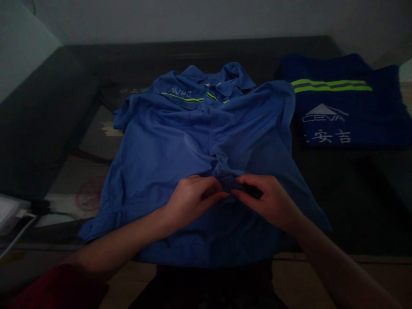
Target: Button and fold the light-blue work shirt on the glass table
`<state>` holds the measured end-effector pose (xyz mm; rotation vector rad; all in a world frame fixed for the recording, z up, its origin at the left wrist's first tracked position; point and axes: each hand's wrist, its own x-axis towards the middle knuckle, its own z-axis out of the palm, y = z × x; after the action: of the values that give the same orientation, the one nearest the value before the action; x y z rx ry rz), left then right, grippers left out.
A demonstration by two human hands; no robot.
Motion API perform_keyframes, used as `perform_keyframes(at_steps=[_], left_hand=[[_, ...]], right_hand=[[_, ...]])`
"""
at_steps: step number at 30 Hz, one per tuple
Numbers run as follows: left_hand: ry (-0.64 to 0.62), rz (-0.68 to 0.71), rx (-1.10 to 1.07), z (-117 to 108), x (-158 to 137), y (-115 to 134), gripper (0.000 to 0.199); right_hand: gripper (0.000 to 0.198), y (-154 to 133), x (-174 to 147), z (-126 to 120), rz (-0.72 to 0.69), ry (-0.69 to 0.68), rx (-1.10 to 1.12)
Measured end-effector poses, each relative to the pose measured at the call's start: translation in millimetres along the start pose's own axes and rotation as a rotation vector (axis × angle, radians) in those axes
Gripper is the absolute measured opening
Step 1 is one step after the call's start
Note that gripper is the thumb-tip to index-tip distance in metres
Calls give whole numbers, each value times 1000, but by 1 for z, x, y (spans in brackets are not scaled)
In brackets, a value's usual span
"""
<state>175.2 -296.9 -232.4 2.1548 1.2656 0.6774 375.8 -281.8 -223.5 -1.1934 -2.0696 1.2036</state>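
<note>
A blue work shirt (154, 159) with a collar and yellow-green stripes across the chest lies front up, its hem toward me. My left hand (193, 197) pinches the front placket low down, thumb against fingers. From the other side my right hand (267, 197) pinches the same placket, close to the left fingertips. Between them the cloth is bunched and slightly raised. Any button at the fingertips is too dark to make out. Higher on the placket the front edges lie together.
A folded dark blue garment (350, 111) with yellow-green stripes and white lettering lies at the right on the dark table (347, 189). Papers (96, 133) show at the left under the tabletop's sheen. A white device (13, 212) with a cable sits at the left edge.
</note>
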Motion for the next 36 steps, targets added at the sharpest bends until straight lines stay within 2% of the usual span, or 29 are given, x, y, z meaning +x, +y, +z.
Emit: perform_keyframes(at_steps=[7, 11, 15, 19, 27, 33, 36], left_hand=[[-39, -91, -94, -1, 1, 1, 24], [-125, -174, -217, -3, 3, 2, 24], [-191, -190, -269, -3, 4, 3, 21], [-181, -184, -232, -2, 5, 4, 12], [-147, -165, -241, -1, 4, 5, 13], [-93, -149, -246, -3, 3, 6, 13], [-69, -114, -218, -2, 1, 6, 10]], right_hand=[[13, 0, -2, -3, -17, -25, -30], [12, -1, -1, -4, -6, -56, -50], [8, 2, 0, 0, -13, -5, -81], [7, 4, 0, 3, -30, 33, -98], [7, 4, 0, -1, -60, 22, -95], [13, 2, -2, -1, -79, 149, -70], [13, 2, -2, 0, -117, 153, -76]])
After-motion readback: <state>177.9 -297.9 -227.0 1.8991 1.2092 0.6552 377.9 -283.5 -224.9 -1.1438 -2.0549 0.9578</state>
